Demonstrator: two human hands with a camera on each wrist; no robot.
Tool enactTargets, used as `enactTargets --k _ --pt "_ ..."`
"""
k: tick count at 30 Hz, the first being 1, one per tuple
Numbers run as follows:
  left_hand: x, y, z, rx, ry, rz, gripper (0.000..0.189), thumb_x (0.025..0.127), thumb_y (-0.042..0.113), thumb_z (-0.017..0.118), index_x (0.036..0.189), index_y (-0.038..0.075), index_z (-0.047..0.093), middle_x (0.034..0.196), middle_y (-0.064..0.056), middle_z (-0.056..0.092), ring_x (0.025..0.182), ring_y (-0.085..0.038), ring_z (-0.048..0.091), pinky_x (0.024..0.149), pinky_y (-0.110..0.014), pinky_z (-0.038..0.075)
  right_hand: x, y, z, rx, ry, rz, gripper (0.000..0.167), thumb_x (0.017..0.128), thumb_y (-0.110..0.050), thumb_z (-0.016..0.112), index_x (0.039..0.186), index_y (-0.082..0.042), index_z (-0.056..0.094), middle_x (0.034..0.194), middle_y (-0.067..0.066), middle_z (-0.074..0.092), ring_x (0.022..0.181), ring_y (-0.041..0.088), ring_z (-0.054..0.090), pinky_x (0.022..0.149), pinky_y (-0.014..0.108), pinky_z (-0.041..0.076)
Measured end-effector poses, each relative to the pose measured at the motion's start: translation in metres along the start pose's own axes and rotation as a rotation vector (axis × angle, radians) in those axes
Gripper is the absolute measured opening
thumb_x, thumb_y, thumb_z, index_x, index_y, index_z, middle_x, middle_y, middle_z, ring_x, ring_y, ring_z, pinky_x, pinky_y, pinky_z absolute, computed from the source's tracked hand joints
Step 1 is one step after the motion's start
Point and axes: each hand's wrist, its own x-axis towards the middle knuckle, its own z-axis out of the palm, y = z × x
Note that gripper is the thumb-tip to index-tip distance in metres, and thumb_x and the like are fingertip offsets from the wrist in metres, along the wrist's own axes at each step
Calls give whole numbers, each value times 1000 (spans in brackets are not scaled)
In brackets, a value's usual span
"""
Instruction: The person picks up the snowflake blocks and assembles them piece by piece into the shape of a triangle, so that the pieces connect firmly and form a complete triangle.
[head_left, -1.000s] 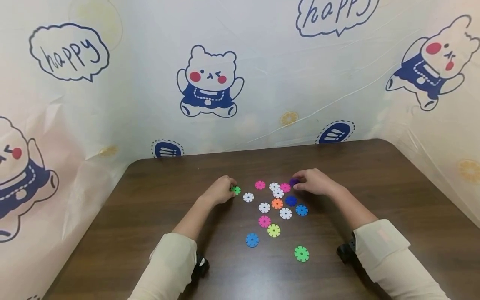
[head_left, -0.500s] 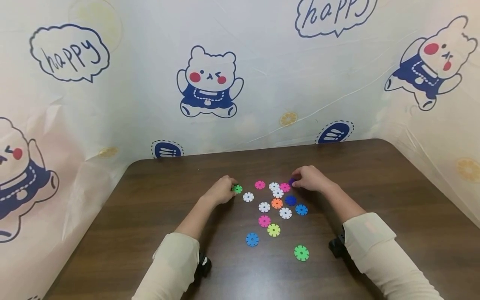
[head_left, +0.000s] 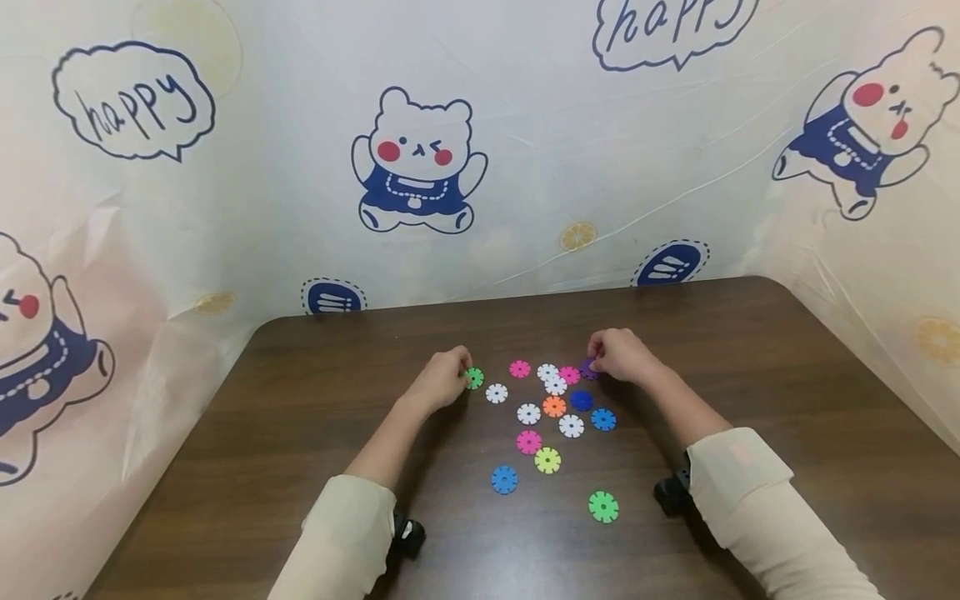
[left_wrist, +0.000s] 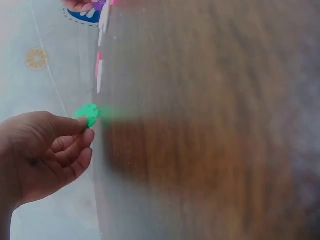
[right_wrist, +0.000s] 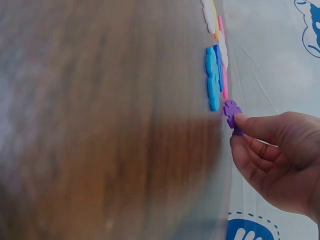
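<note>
My left hand (head_left: 438,381) pinches a green notched plastic disc (left_wrist: 89,114) between thumb and fingers, at the left end of a scatter of similar discs. In the left wrist view the disc is tilted up, close to the tabletop. On the far right side my right hand (head_left: 624,357) pinches a purple notched disc (right_wrist: 230,113) by its edge. Beside the purple disc lies a pink disc (head_left: 570,376); a white disc (head_left: 497,393) is nearest the left hand. Parts of both held discs are hidden by fingers.
Between the hands, on the brown table (head_left: 322,433), lie several flat discs, including an orange one (head_left: 554,407) and a dark blue one (head_left: 581,401). Nearer the front are a light blue disc (head_left: 505,479) and a second green disc (head_left: 603,507). A printed curtain (head_left: 300,208) hangs behind.
My right hand has shifted slightly, and the purple disc now shows more of its face beside the pink one. The green disc has moved slightly right with my left hand. The loose discs stay put.
</note>
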Motion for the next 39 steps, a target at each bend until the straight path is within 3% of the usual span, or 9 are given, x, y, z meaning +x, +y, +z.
enactTargets --k 8,14,21,25,29,33,39 --pt "-13 11 -14 -228 137 -23 11 89 6 61 97 0 64 81 -6 61 68 -16 57 56 -26 48 -10 -1 -5 276 22 62 12 85 -8 66 92 2 66 78 11 64 65 19 61 62 31 54" --pt "-26 25 -22 -318 225 16 9 88 8 63 93 2 66 77 -3 62 68 -18 58 54 -25 46 -20 -14 -7 495 25 56 21 86 -11 67 96 7 65 74 12 64 63 20 63 65 37 55" --pt "-44 51 -27 -395 245 86 8 87 9 65 94 4 66 78 -2 63 67 -19 53 54 -27 45 -33 -38 -5 779 7 52 28 88 -12 64 101 12 60 77 17 63 62 19 62 64 33 55" --pt "-52 64 -27 -420 246 137 8 86 7 66 94 5 67 77 -1 62 67 -18 52 54 -27 46 -41 -54 -3 903 -27 38 27 89 -11 63 101 13 58 76 16 64 64 21 64 64 31 55" --pt "-59 74 -24 -422 250 196 7 85 6 66 92 5 67 75 0 61 65 -16 53 53 -28 47 -48 -67 -2 1031 -73 31 22 90 -9 61 97 12 58 72 10 64 60 14 63 62 29 55" --pt "-61 80 -21 -400 257 236 7 84 6 67 91 6 67 76 1 61 65 -15 54 55 -27 49 -55 -77 -2 1077 -87 20 17 90 -8 60 93 9 59 71 9 65 59 14 63 61 28 55" --pt "-62 80 -16 -375 284 273 7 83 4 68 90 5 67 75 2 60 64 -11 54 56 -24 50 -58 -84 -1 1052 -64 18 18 90 -9 60 92 9 59 72 11 66 60 15 64 62 29 55"
